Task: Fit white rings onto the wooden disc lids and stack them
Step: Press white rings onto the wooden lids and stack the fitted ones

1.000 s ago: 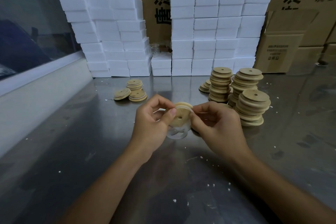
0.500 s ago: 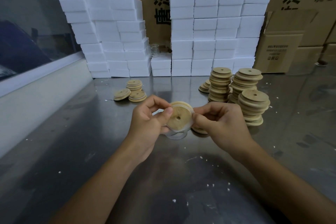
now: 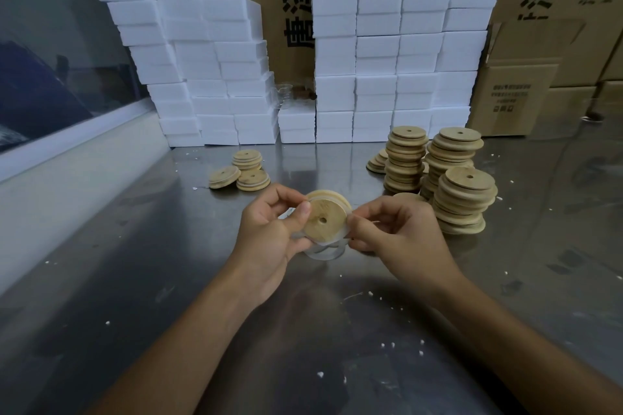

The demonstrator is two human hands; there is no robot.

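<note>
Both hands meet on one wooden disc lid, held on edge above the worktop with its flat face and small centre hole turned toward the camera. The left hand has its grip pinched on the lid's left rim, thumb pressed on the face, fingers curled behind. The right hand has its grip pinched at the right rim, where a thin, translucent white ring runs round the lid's lower edge. Just below the lid a few more pale rings lie on the metal.

The lid is pale, matt wood, round and stepped, a wider flange behind the near face. The worktop is brushed steel, dull and streaked, dotted with white crumbs.

To the right stand three tall, uneven stacks of bare lids; far left of the hands sits a small group of lids. Behind, blocks of white foam are piled like bricks against brown cardboard boxes.

Compared with half a second ago, the lid has tipped to face the camera more squarely, and the hands have barely shifted.
</note>
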